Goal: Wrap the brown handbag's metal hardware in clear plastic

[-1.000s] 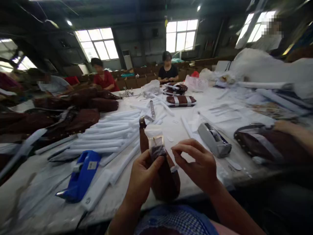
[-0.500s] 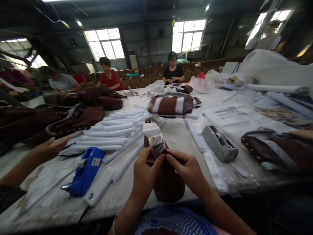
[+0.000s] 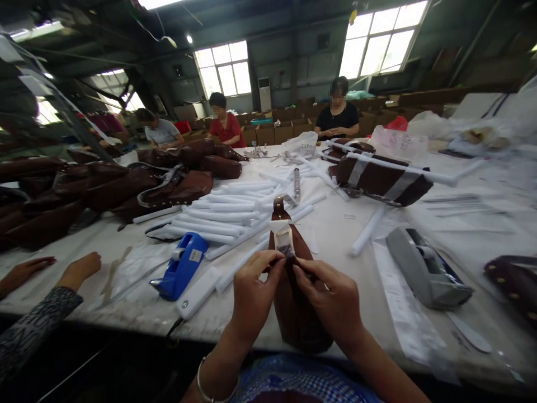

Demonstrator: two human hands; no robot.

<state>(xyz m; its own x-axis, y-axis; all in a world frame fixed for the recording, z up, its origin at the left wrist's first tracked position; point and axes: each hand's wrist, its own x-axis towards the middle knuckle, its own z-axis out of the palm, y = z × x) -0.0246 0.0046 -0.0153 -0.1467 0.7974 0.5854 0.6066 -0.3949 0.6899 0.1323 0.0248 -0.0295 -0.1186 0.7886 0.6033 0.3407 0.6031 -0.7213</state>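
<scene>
In front of me lies a long brown leather bag (image 3: 300,322), its narrow end pointing away across the table. On top of it is a metal-framed buckle (image 3: 285,242) with whitish wrapping and a dark strip at its lower edge. My left hand (image 3: 254,285) pinches the lower left side of this buckle between thumb and fingers. At its lower right, my right hand (image 3: 329,288) is closed in a pinch on the dark strip. The fingertips of both hands nearly meet, and they hide part of the strip.
A blue tape dispenser (image 3: 180,267) is left of the bag, a grey tape dispenser (image 3: 425,271) to its right. White rolled tubes (image 3: 218,210) lie beyond. Brown bags (image 3: 176,190) are heaped at left. A co-worker's hands (image 3: 81,268) rest at far left; others sit opposite.
The view has swung right to left across the scene, so things sit differently in it. The buckle now lies lower against the bag. A co-worker's left-side hand has drawn back; a far bag has shifted.
</scene>
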